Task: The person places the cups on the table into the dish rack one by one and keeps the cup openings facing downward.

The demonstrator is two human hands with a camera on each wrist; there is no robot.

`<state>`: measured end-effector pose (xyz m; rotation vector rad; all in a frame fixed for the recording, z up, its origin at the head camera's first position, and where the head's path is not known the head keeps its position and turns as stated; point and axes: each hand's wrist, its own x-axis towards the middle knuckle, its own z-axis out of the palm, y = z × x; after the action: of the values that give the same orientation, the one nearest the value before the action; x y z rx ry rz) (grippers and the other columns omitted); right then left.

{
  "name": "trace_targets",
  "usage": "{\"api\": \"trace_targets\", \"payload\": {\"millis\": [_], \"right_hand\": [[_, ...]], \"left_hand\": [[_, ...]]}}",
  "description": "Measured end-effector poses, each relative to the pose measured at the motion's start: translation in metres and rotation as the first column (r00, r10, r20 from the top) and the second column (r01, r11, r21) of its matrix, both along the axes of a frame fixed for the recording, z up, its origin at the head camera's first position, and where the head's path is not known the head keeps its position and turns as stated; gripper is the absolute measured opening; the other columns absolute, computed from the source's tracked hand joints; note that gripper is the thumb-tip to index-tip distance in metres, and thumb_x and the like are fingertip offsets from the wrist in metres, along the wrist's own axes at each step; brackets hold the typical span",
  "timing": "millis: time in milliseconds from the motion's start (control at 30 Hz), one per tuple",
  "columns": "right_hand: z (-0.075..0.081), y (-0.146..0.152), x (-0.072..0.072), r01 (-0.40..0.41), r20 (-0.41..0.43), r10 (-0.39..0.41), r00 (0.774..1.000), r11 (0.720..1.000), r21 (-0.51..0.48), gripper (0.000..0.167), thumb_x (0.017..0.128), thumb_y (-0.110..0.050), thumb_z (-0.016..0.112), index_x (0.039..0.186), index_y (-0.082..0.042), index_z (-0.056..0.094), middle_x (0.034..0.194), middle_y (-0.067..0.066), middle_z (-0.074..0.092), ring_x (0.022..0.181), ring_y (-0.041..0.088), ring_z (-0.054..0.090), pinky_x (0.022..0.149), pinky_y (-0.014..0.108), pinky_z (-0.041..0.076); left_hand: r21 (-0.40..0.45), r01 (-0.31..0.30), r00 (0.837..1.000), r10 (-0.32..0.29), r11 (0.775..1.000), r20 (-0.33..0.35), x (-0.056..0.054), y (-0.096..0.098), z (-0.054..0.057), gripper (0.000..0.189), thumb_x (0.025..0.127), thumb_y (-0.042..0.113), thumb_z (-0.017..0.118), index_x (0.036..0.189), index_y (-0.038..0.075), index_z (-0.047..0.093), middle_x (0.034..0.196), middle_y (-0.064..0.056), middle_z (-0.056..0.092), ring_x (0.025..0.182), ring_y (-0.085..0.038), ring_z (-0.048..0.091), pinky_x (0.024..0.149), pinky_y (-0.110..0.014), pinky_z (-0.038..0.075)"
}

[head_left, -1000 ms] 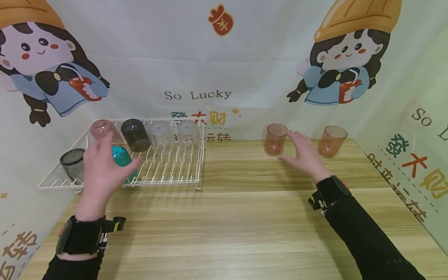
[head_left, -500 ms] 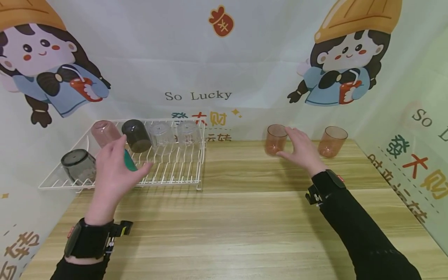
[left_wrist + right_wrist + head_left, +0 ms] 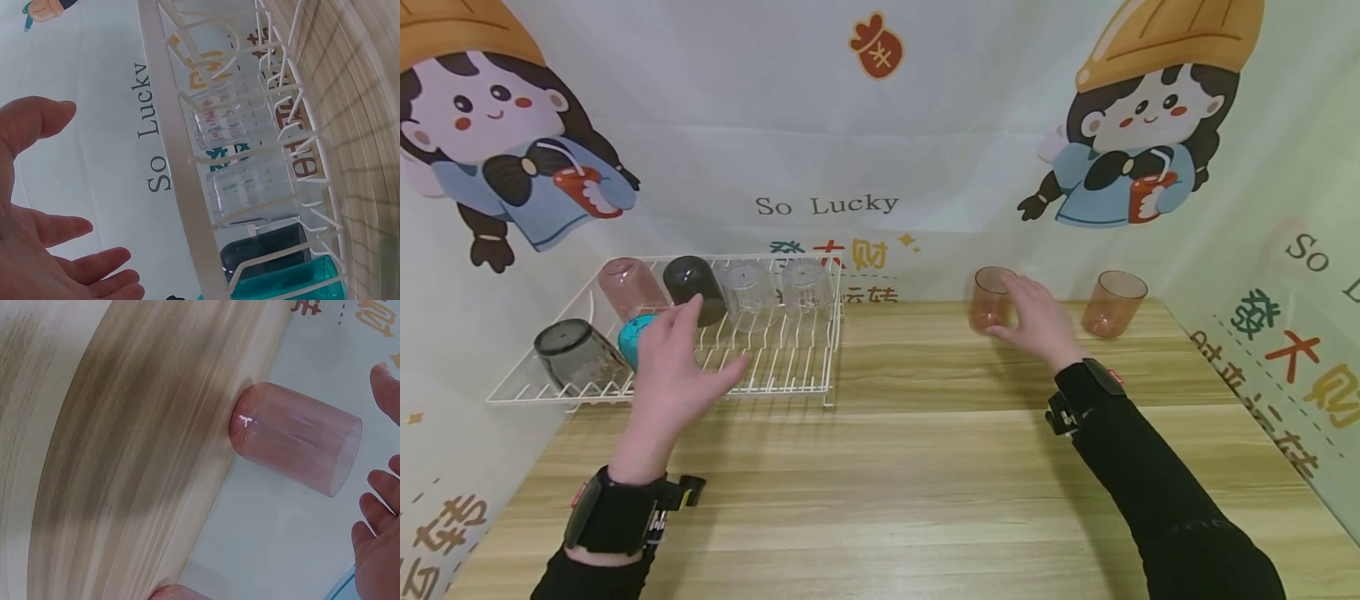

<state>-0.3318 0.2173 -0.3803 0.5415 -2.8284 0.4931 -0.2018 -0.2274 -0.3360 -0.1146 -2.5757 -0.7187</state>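
Observation:
My left hand (image 3: pixel 677 371) hovers in front of the white wire rack (image 3: pixel 790 389), fingers apart and holding nothing. In the head view it partly covers a teal cup (image 3: pixel 634 337). The left wrist view shows that teal cup (image 3: pixel 294 275) in the rack, apart from the fingers. My right hand (image 3: pixel 1039 323) is beside a pink see-through cup (image 3: pixel 987 310), thumb and fingers spread. From the right wrist, a gap shows between the hand (image 3: pixel 381 544) and the upright pink cup (image 3: pixel 290 434). A second pink cup (image 3: pixel 1112 310) stands right of that hand.
The rack also holds a grey cup (image 3: pixel 580 358), a rosy cup (image 3: pixel 631 287), a dark cup (image 3: pixel 688 279) and two clear cups (image 3: pixel 747 292), all bottom up or tilted. Wooden tabletop (image 3: pixel 880 483) stretches in front; a printed cloth (image 3: pixel 940 125) hangs behind.
My left hand has moved right across the rack's front, uncovering the grey cup and the teal cup's left side. The right hand has shifted slightly left, toward the nearer pink cup. The cups stay put.

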Motion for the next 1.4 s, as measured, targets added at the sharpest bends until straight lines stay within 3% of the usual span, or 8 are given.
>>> {"api": "trace_targets", "payload": {"millis": [800, 1033, 1200, 1400], "right_hand": [[-0.004, -0.016, -0.015, -0.049, -0.015, 0.050, 0.999, 0.997, 0.057, 0.083, 0.084, -0.019, 0.081, 0.149, 0.007, 0.037, 0.155, 0.026, 0.038, 0.146, 0.039, 0.032, 0.123, 0.046, 0.024], [-0.009, -0.018, -0.016, -0.034, -0.028, 0.036, 0.999, 0.996, 0.077, 0.081, 0.083, -0.016, 0.081, 0.149, 0.003, 0.038, 0.151, 0.028, 0.041, 0.139, 0.045, 0.041, 0.114, 0.054, 0.037], [-0.016, -0.019, -0.013, 0.018, -0.104, -0.009, 0.995, 0.996, 0.092, 0.061, 0.085, -0.010, 0.076, 0.139, 0.004, 0.051, 0.136, 0.028, 0.056, 0.125, 0.044, 0.053, 0.105, 0.053, 0.046], [-0.024, -0.019, -0.008, 0.053, -0.262, -0.046, 0.964, 0.998, 0.020, 0.031, 0.080, -0.002, 0.075, 0.110, 0.000, 0.065, 0.110, 0.023, 0.068, 0.094, 0.043, 0.064, 0.080, 0.052, 0.055]], "left_hand": [[0.028, 0.110, 0.994, -0.110, 0.994, 0.004, -0.005, 0.031, -0.005, 0.092, 0.079, 0.028, 0.082, 0.152, -0.003, 0.034, 0.147, -0.034, 0.038, 0.137, -0.053, 0.031, 0.110, -0.069, 0.027], [0.025, 0.117, 0.993, -0.117, 0.993, 0.012, -0.004, 0.039, -0.005, 0.094, 0.079, 0.028, 0.082, 0.152, -0.003, 0.033, 0.148, -0.034, 0.038, 0.137, -0.052, 0.033, 0.109, -0.070, 0.029], [0.050, 0.134, 0.990, -0.136, 0.990, 0.034, -0.003, 0.042, -0.005, 0.092, 0.080, 0.027, 0.082, 0.153, 0.000, 0.033, 0.148, -0.033, 0.037, 0.137, -0.052, 0.032, 0.109, -0.070, 0.029], [0.046, 0.148, 0.988, -0.149, 0.988, 0.035, -0.004, 0.046, -0.005, 0.092, 0.080, 0.029, 0.081, 0.153, -0.001, 0.033, 0.149, -0.032, 0.036, 0.138, -0.051, 0.032, 0.109, -0.071, 0.030]]}}
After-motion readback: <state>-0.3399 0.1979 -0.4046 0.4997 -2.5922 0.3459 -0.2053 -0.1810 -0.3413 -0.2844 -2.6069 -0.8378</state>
